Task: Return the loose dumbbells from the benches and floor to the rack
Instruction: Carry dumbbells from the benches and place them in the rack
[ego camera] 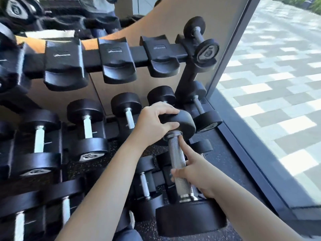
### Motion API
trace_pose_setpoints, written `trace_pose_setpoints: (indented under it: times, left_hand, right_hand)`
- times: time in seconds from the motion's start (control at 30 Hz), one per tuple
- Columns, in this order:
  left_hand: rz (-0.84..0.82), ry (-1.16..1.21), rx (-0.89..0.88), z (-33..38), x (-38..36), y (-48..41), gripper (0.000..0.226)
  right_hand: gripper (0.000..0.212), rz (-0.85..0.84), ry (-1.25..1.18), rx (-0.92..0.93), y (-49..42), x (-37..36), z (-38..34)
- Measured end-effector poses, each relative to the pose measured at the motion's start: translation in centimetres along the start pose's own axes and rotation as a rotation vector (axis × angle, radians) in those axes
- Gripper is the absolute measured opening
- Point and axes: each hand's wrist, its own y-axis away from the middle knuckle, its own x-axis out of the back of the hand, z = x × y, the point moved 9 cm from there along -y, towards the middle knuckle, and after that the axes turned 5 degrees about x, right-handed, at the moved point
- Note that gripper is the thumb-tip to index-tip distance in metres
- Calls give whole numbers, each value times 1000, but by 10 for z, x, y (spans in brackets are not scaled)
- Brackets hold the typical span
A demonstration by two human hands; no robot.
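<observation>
Your left hand (pixel 156 122) clamps the far head of the dumbbell (pixel 180 164), fingers curled over its rounded black rubber rim, thumb under the edge. Your right hand (pixel 196 173) is on the handle: thumb and lower fingers wrap the shaft, and the index finger lies straight along it, its tip near the far collar. The handle is knurled steel, cylindrical, with smooth collars at both ends. The heads are thick matte black discs. The near head is at lower centre of the frame, the far head at centre, so the dumbbell sits tilted, held in the air in front of the rack's (pixel 139 53) middle tier, right of centre.

The rack is black. The top bar carries three empty cradles (pixel 118 61), moulded, glossy and scooped. A small dumbbell (pixel 199 37) fills the last cradle, upper right. The middle tier, left and centre, holds a row of round-headed dumbbells with bright hex-looking shafts. More sit lower, blurred, at bottom left.

The floor (pixel 97 164) is dark speckled rubber. Grey and white block paving (pixel 278 84) fills the right of the frame, past a dark frame edge.
</observation>
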Motion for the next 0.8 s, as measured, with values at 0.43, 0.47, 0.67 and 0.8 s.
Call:
trace_pose_setpoints:
  times: [0.43, 0.47, 0.67, 0.8]
  left_hand:
    - [-8, -74, 45, -86, 133, -95, 30]
    - [8, -70, 47, -90, 141, -103, 30]
    - [123, -99, 50, -109, 169, -156, 31]
    - [152, -100, 50, -116, 175, -203, 30]
  right_hand:
    - [89, -33, -55, 37, -140, -80, -97]
    - [90, -38, -51, 40, -150, -80, -103]
    - [88, -96, 16, 96, -211, -61, -137]
    - [88, -109, 83, 108, -255, -38, -165]
